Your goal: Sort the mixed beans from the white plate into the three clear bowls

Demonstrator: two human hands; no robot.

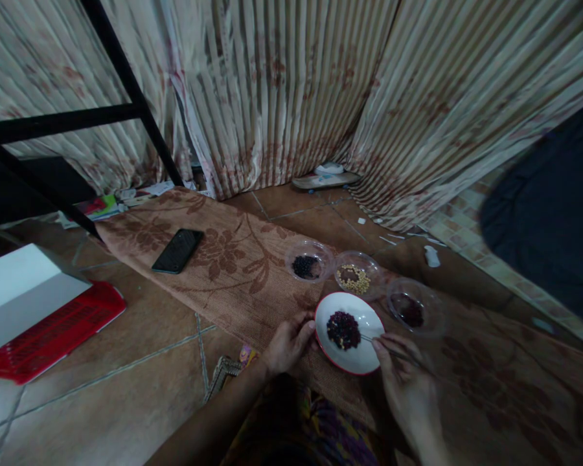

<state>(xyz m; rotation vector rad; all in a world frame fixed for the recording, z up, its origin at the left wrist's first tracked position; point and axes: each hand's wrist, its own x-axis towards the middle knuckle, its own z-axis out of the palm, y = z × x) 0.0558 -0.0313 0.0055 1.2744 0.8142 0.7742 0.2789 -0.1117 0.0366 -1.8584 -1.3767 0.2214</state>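
Observation:
A white plate with a red rim (364, 359) lies on a brown flowered mat (233, 259) and carries a heap of dark red and black beans (343, 330). My left hand (287, 343) grips the plate's left edge with curled fingers. My right hand (403, 375) is closed on thin metal tweezers (369, 337) whose tip reaches over the plate toward the beans. Beyond the plate stand three clear bowls: one with black beans (307, 266), one with pale yellow beans (354, 279), one with dark red beans (411, 310).
A black phone (177, 250) lies on the mat at the left. A red tray (48, 333) with a white box (24, 291) is on the tiled floor. Striped curtains (282, 90) hang behind, a black metal frame (126, 84) at left, a sandal (325, 176) by the curtain.

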